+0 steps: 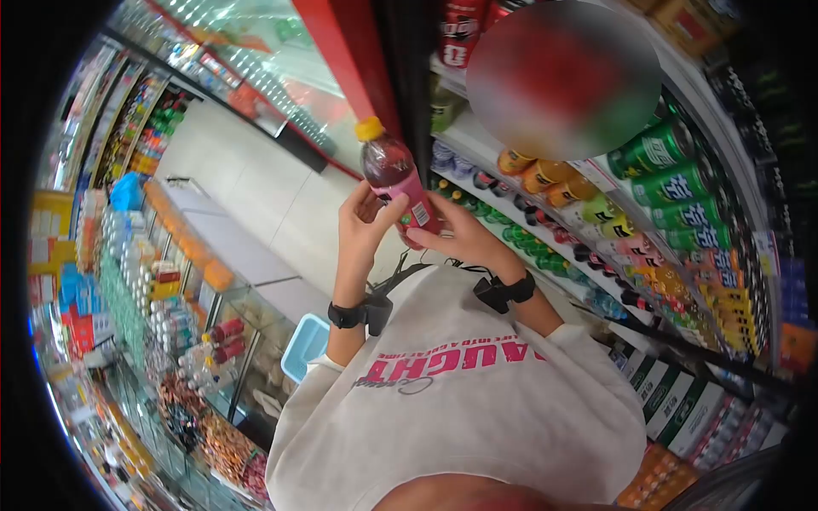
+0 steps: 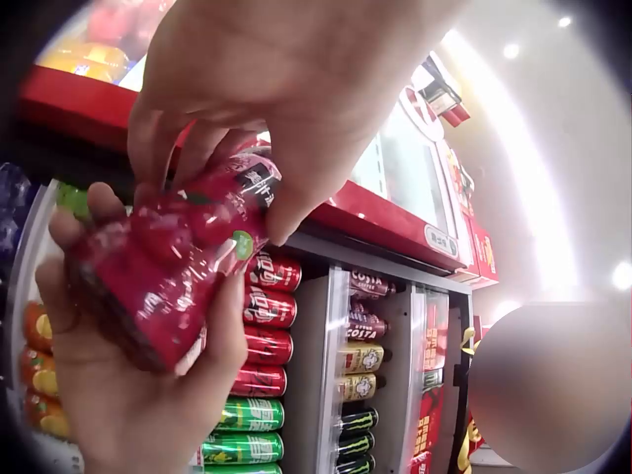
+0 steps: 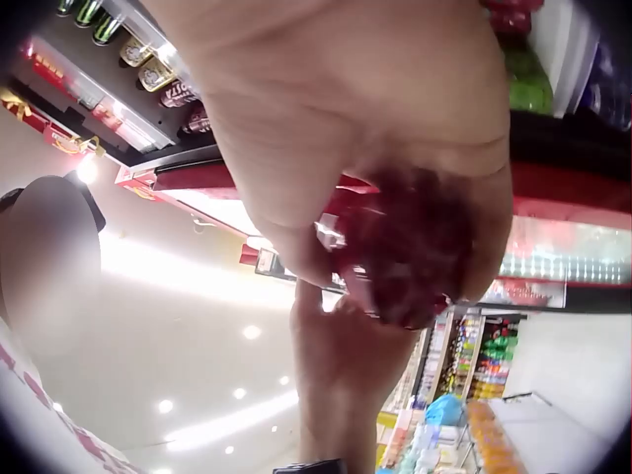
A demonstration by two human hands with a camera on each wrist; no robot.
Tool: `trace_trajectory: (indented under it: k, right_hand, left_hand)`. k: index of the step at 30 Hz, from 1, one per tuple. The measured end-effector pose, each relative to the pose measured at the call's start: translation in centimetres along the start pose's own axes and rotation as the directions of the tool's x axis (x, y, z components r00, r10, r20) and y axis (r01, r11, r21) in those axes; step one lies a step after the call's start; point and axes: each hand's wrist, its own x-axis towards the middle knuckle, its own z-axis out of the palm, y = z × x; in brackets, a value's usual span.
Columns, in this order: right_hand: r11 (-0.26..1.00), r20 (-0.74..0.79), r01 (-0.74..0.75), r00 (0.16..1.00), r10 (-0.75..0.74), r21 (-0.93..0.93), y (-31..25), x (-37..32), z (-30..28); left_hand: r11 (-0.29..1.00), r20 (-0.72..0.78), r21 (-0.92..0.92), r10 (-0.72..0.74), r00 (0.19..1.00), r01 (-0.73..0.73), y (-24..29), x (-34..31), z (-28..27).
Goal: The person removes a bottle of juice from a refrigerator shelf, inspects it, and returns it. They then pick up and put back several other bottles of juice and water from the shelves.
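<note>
Both hands hold a plastic bottle of dark red drink (image 1: pixel 404 189) with a yellow cap (image 1: pixel 369 129) and a pink label, raised in front of the chest. In the head view the bottle leans, its cap up and to the left. My left hand (image 1: pixel 361 234) grips it around the label, thumb across the front. Lower down, my right hand (image 1: pixel 470 237) holds it near the base, thumb on the label side. The bottle's ridged lower part (image 2: pixel 163 276) shows between both hands in the left wrist view. The right wrist view looks onto its base (image 3: pixel 415 262).
An open drinks cooler with green cans (image 1: pixel 673 183) and orange bottles (image 1: pixel 545 177) stands close on the right. A red frame post (image 1: pixel 354 60) rises ahead. On the left is a glass counter with several bottles (image 1: pixel 223 341) and a light blue basin (image 1: pixel 305 347).
</note>
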Motion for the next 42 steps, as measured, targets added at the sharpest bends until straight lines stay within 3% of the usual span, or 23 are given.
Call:
trace_trajectory:
  k: [2, 5, 6, 10, 14, 19, 21, 25, 28, 34, 42]
  right_hand:
    - [0.973, -0.135, 0.010, 0.990, -0.042, -0.230, 1.3, -1.1, -0.9]
    - [0.961, -0.198, -0.239, 0.958, 0.210, -0.141, 3.3, -3.7, -3.5]
    - [0.958, -0.186, -0.277, 0.948, 0.258, -0.080, 2.9, -4.5, -4.2]
    - [0.947, -0.183, -0.322, 0.930, 0.318, 0.009, 2.8, -6.8, -5.6]
    - [0.967, -0.221, -0.255, 0.943, 0.247, -0.006, 3.0, -7.6, -5.9]
    - [0.936, -0.170, -0.273, 0.934, 0.314, 0.224, 2.7, -8.6, -5.2]
    - [0.936, -0.172, -0.264, 0.936, 0.307, 0.235, 3.3, -8.9, -5.0]
    - [0.933, -0.175, -0.256, 0.936, 0.304, 0.252, 3.6, -8.9, -5.1]
    - [0.933, -0.160, -0.250, 0.942, 0.296, 0.258, 3.4, -8.6, -5.1]
    - [0.930, -0.141, -0.245, 0.946, 0.291, 0.275, 3.5, -8.1, -5.2]
    - [0.929, -0.083, -0.247, 0.957, 0.279, 0.276, 3.6, -6.6, -5.1]
  left_hand:
    - [0.968, 0.039, 0.218, 0.120, 0.992, -0.126, -0.9, 1.1, 0.7]
    - [0.920, 0.083, 0.319, 0.213, 0.974, -0.228, -1.4, 2.7, 3.0]
    - [0.952, 0.058, 0.217, 0.206, 0.977, -0.214, -2.6, 3.3, 3.9]
    - [0.899, 0.120, 0.263, 0.330, 0.936, -0.351, -7.0, 6.3, 6.7]
    - [0.656, 0.194, 0.392, 0.627, 0.755, -0.645, -9.0, 9.3, 8.4]
    - [0.780, 0.077, 0.398, 0.496, 0.865, -0.483, -11.4, 10.6, 10.1]
    - [0.816, 0.043, 0.407, 0.432, 0.901, -0.410, -12.2, 10.9, 10.5]
    - [0.804, 0.075, 0.378, 0.467, 0.881, -0.459, -13.3, 12.3, 10.9]
    - [0.752, 0.073, 0.456, 0.501, 0.862, -0.476, -14.4, 13.3, 11.4]
    - [0.756, -0.075, 0.513, 0.511, 0.856, -0.406, -15.3, 14.8, 12.4]
    - [0.706, -0.017, 0.579, 0.511, 0.859, -0.408, -16.9, 15.0, 12.5]
